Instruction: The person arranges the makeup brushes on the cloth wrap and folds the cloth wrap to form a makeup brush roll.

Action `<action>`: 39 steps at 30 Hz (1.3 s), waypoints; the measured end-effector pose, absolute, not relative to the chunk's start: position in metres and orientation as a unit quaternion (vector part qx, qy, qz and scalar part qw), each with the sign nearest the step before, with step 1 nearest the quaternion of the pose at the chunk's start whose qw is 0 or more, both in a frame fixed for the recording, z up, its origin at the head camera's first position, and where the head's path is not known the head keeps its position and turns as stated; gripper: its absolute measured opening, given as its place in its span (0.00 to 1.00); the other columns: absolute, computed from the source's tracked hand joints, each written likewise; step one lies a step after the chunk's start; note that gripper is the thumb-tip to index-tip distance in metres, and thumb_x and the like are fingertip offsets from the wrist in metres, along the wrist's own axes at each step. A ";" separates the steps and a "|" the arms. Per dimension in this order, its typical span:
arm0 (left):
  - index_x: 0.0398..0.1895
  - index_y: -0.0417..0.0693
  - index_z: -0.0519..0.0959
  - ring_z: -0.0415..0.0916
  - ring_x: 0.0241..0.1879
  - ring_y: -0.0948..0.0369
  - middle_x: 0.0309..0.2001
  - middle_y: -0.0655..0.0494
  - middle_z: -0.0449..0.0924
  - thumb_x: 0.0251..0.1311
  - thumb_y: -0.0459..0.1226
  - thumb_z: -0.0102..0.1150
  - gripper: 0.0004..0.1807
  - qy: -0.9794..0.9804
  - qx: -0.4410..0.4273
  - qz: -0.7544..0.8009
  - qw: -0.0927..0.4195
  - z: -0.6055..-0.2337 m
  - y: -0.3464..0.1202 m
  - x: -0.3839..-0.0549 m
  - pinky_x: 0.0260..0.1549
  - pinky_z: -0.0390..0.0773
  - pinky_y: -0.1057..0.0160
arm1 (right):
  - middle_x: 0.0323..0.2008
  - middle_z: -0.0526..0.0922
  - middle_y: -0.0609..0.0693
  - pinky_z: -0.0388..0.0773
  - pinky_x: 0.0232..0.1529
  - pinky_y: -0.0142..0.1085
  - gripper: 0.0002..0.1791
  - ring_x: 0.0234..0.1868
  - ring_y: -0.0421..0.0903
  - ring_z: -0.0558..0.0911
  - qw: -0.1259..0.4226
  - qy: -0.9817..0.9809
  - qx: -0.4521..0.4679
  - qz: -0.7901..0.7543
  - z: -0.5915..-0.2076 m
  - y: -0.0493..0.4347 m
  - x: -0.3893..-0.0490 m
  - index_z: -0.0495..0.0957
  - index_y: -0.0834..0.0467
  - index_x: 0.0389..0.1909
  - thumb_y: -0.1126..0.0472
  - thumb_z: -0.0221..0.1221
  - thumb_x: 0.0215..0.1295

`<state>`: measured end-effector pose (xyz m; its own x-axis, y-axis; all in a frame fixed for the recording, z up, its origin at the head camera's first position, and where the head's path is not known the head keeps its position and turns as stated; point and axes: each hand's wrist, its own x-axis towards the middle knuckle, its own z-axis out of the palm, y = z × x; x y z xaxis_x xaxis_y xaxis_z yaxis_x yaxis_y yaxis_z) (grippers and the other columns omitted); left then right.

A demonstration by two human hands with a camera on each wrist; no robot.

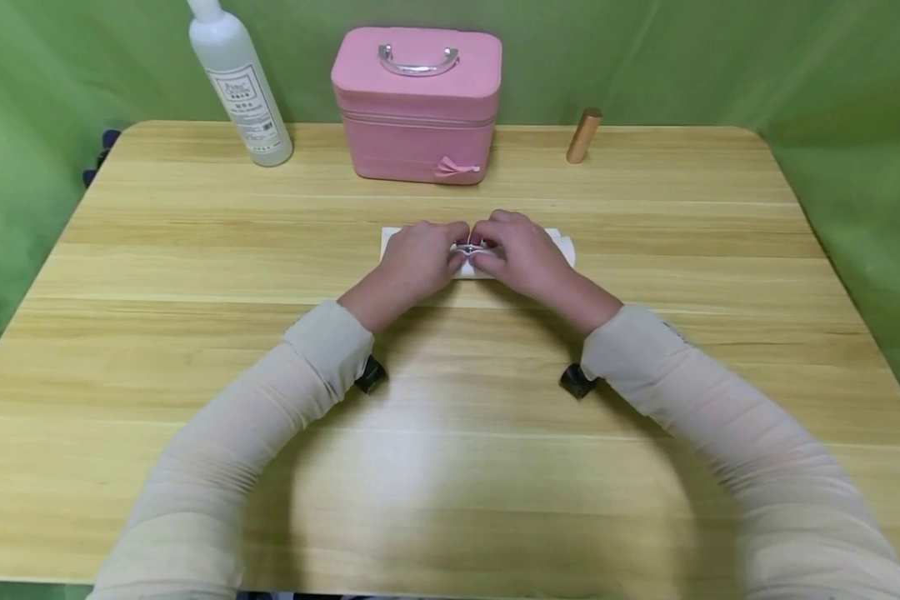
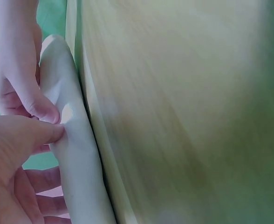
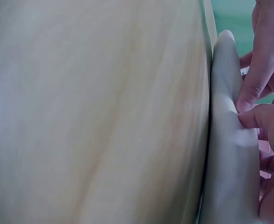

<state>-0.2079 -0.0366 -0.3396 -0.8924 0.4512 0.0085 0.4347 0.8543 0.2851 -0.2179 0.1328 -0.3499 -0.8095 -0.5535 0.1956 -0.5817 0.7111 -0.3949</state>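
Between both hands lies a long white pouch with a soft, grained, leather-like side. My left hand pinches its upper edge just left of the middle, thumb on the near side and fingers behind. Mirroring it, my right hand pinches the same edge from the right. Both thumb tips almost meet in the wrist views, pressing a small dent into the pouch. A small silvery detail shows between the fingertips in the head view. The hands cover much of the pouch's top.
Behind the hands stands a pink case with a silver handle. A white bottle is at the back left, a copper-coloured tube at the back right. Green cloth hangs behind the wooden table.
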 end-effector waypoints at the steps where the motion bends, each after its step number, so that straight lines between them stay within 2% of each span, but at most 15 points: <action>1: 0.39 0.53 0.73 0.71 0.28 0.57 0.28 0.56 0.75 0.64 0.43 0.53 0.06 0.963 0.229 0.141 0.030 -0.339 -0.036 -0.208 0.26 0.72 0.58 | 0.29 0.72 0.51 0.68 0.33 0.40 0.08 0.32 0.48 0.69 0.030 -0.925 0.306 0.224 -0.350 0.133 -0.218 0.79 0.59 0.36 0.59 0.60 0.58; 4: 0.38 0.54 0.73 0.71 0.29 0.58 0.30 0.57 0.76 0.64 0.43 0.52 0.05 0.964 0.224 0.141 0.034 -0.339 -0.036 -0.208 0.26 0.72 0.58 | 0.29 0.72 0.51 0.68 0.32 0.40 0.07 0.32 0.49 0.69 0.028 -0.927 0.303 0.220 -0.350 0.131 -0.218 0.79 0.59 0.36 0.60 0.59 0.59; 9: 0.43 0.57 0.76 0.72 0.33 0.58 0.35 0.58 0.78 0.64 0.43 0.51 0.08 0.965 0.216 0.143 0.044 -0.339 -0.036 -0.209 0.30 0.73 0.57 | 0.28 0.72 0.51 0.67 0.29 0.41 0.07 0.32 0.49 0.69 0.027 -0.931 0.295 0.212 -0.351 0.129 -0.218 0.78 0.58 0.35 0.59 0.57 0.59; 13: 0.45 0.59 0.76 0.72 0.32 0.59 0.33 0.59 0.77 0.64 0.44 0.50 0.09 0.967 0.207 0.140 0.050 -0.340 -0.035 -0.210 0.29 0.73 0.57 | 0.28 0.72 0.51 0.66 0.29 0.42 0.07 0.32 0.49 0.68 0.030 -0.933 0.288 0.212 -0.351 0.128 -0.216 0.78 0.57 0.34 0.58 0.57 0.60; 19: 0.40 0.56 0.74 0.70 0.31 0.58 0.29 0.56 0.75 0.63 0.43 0.50 0.06 0.965 0.207 0.149 0.065 -0.338 -0.038 -0.209 0.27 0.70 0.59 | 0.29 0.72 0.51 0.67 0.34 0.42 0.07 0.34 0.50 0.69 0.013 -0.932 0.289 0.219 -0.349 0.130 -0.214 0.77 0.57 0.35 0.59 0.60 0.58; 24: 0.49 0.55 0.74 0.71 0.37 0.58 0.38 0.56 0.77 0.65 0.44 0.47 0.12 0.952 0.237 0.179 0.081 -0.339 -0.052 -0.210 0.36 0.71 0.57 | 0.34 0.75 0.53 0.68 0.41 0.42 0.10 0.38 0.49 0.72 -0.011 -0.928 0.279 0.246 -0.346 0.143 -0.212 0.79 0.57 0.42 0.57 0.59 0.62; 28: 0.56 0.54 0.73 0.72 0.46 0.55 0.49 0.52 0.77 0.67 0.41 0.47 0.15 0.948 0.250 0.179 0.082 -0.340 -0.072 -0.211 0.45 0.71 0.52 | 0.35 0.76 0.54 0.68 0.40 0.43 0.10 0.36 0.49 0.72 0.008 -0.937 0.248 0.246 -0.345 0.161 -0.213 0.80 0.59 0.42 0.62 0.52 0.66; 31: 0.58 0.54 0.71 0.70 0.49 0.51 0.53 0.48 0.73 0.65 0.37 0.50 0.18 0.956 0.236 0.161 0.073 -0.340 -0.085 -0.211 0.46 0.70 0.50 | 0.36 0.76 0.56 0.68 0.40 0.45 0.12 0.37 0.51 0.72 0.021 -0.947 0.217 0.237 -0.345 0.177 -0.214 0.80 0.60 0.41 0.66 0.49 0.64; 35: 0.63 0.55 0.67 0.63 0.53 0.45 0.57 0.45 0.66 0.63 0.36 0.53 0.24 0.964 0.219 0.136 0.063 -0.340 -0.096 -0.211 0.48 0.66 0.46 | 0.45 0.74 0.60 0.66 0.45 0.50 0.15 0.44 0.55 0.71 -0.006 -0.956 0.185 0.226 -0.344 0.194 -0.214 0.76 0.59 0.51 0.66 0.50 0.65; 39: 0.68 0.55 0.60 0.56 0.60 0.44 0.64 0.47 0.59 0.63 0.36 0.53 0.30 0.963 0.231 0.113 0.075 -0.343 -0.097 -0.211 0.54 0.60 0.43 | 0.57 0.67 0.65 0.63 0.52 0.55 0.23 0.53 0.60 0.68 -0.062 -0.958 0.185 0.212 -0.342 0.201 -0.216 0.65 0.60 0.63 0.63 0.50 0.68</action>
